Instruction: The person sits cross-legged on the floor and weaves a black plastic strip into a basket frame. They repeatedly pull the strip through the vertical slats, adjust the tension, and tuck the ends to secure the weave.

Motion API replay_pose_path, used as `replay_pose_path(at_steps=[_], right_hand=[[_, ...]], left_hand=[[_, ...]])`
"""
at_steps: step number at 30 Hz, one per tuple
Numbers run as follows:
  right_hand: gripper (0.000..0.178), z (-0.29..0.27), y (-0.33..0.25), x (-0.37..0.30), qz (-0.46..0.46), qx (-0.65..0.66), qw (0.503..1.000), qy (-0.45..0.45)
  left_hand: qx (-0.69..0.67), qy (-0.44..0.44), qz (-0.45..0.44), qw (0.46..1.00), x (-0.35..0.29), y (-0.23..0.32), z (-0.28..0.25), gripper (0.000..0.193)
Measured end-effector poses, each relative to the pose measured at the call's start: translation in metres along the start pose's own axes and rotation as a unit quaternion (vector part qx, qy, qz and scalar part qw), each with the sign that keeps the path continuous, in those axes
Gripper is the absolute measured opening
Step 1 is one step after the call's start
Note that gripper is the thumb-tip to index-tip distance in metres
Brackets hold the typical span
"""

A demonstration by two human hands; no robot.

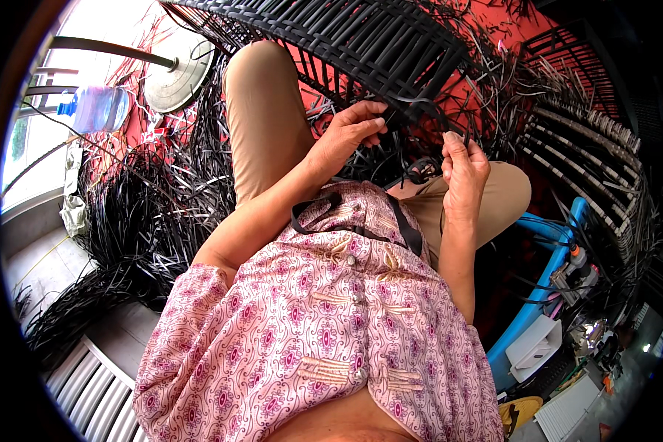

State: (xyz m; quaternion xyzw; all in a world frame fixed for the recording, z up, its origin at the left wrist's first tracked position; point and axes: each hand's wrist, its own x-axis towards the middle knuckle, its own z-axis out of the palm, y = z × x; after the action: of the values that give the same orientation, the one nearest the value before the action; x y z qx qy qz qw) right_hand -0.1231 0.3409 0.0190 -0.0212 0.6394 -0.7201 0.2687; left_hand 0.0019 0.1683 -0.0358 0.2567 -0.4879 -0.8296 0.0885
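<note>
A black woven wicker piece [346, 37], made of flat plastic strips on a slatted frame, leans across the top of the view, over my lap. My left hand [350, 134] is at its lower edge, with thumb and fingers pinched together. What lies between those fingertips is hard to make out against the dark weave. To the right, my right hand [464, 173] pinches a thin black plastic strip [429, 104], which loops up toward the corner of the wicker piece. The two hands are a short way apart, both above my bent knees.
Heaps of loose black strips [147, 214] cover the left side and red floor [493, 18]. A round metal base [180, 74] and a blue water bottle [99, 109] stand at upper left. At right are a blue plastic frame [527, 309], a white container [535, 346] and bundled strips [586, 158].
</note>
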Motion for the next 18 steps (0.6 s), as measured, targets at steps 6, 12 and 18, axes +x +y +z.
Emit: replay_pose_path(at_steps=[6,12,18], right_hand=[[0.015,0.0013,-0.0028,-0.0015,0.008,-0.022,1.0,0.006],[0.016,0.0003,-0.002,-0.001,0.014,-0.027,0.999,0.019],[0.016,-0.0006,-0.0006,0.0001,0.015,-0.021,0.999,0.019]], left_hand=[[0.005,0.003,-0.002,1.0,-0.0017,0.0031,0.0021,0.029],[0.008,0.004,-0.001,1.0,-0.0028,0.005,0.0036,0.029],[0.004,0.004,0.002,1.0,-0.0012,0.0016,0.0024,0.03]])
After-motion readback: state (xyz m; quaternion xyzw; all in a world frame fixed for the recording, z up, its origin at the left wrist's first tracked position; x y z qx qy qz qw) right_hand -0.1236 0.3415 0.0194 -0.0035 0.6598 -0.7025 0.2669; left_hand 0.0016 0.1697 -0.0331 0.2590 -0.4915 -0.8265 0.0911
